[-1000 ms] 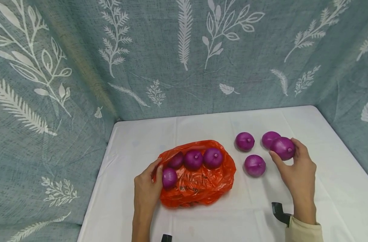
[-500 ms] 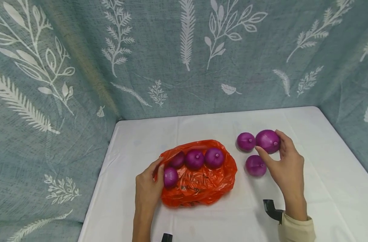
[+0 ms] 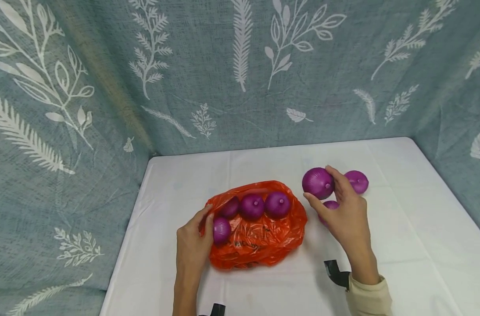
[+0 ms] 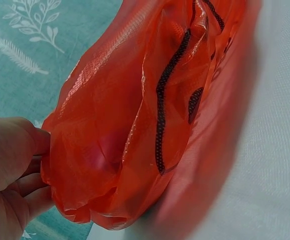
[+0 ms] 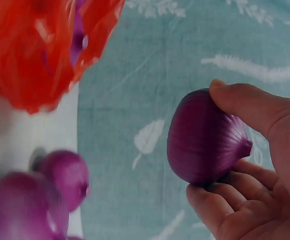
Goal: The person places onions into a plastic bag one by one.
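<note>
My right hand (image 3: 344, 215) grips a purple onion (image 3: 318, 183) between thumb and fingers, raised over the table just right of the bag. In the right wrist view this onion (image 5: 197, 142) shows its pointed tip towards the palm. My left hand (image 3: 194, 241) pinches the left edge of a crinkled red plastic bag (image 3: 259, 243), which lies with its mouth spread. Several onions (image 3: 252, 207) sit inside. The left wrist view shows thumb and fingers at the bag's film (image 4: 100, 125), which has black print.
Right of the bag, a loose onion (image 3: 357, 182) lies beyond the right hand, and another onion (image 3: 330, 205) is partly hidden by it. A white cloth covers the table (image 3: 413, 210). Blue-green leaf-patterned fabric (image 3: 208, 70) hangs behind and at the sides.
My right hand has moved left with the onion, passing over the loose onions towards the bag. The left hand keeps its place at the bag's edge.
</note>
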Demonstrator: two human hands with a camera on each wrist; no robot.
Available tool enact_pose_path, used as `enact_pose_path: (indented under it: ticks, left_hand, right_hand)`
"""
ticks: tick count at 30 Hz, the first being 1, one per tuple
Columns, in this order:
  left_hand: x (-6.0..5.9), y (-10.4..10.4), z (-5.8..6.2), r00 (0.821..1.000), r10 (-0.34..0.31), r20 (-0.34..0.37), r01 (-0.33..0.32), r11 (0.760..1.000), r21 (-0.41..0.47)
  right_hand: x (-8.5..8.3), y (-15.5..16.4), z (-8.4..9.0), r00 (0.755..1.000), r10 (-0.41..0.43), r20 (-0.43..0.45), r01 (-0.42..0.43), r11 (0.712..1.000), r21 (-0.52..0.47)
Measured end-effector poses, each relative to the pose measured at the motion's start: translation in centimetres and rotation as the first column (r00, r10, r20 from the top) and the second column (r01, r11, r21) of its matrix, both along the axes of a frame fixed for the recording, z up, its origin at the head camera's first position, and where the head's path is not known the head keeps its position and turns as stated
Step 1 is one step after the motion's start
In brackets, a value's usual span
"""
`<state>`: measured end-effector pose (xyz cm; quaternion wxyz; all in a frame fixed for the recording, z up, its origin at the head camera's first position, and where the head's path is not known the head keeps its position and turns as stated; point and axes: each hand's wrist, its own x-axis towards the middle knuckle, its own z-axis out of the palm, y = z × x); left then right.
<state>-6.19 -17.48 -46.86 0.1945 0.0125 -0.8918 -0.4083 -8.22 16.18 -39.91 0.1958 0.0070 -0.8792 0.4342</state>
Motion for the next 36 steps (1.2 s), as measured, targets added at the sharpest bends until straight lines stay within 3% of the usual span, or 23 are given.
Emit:
enact_pose_path:
  ticks: [5, 13, 25, 36]
  left_hand:
    - [0.0, -0.1, 0.0, 1.0, 0.003, 0.006, -0.003, 1.0, 0.002]
    - [-0.1, -0.1, -0.1, 1.0, -0.001, 0.013, 0.001, 1.0, 0.005]
    - [0.0, -0.2, -0.1, 1.0, 0.001, 0.011, -0.001, 1.0, 0.004]
    - [0.1, -0.2, -0.1, 1.0, -0.007, 0.004, 0.007, 1.0, 0.004]
  right_hand:
    - [-0.1, -1.8, -0.1, 0.995, 0.099, -0.001, -0.099, 0.995, 0.018]
    - [-0.2, -5.2, -0.6, 0.967, 0.253, 0.033, -0.254, 0.967, 0.033]
    - [0.2, -9.6, -2.3, 0.917, 0.381, 0.121, -0.389, 0.92, 0.049]
    - [0.5, -11.5, -4.6, 0.868, 0.465, 0.174, -0.483, 0.873, 0.075]
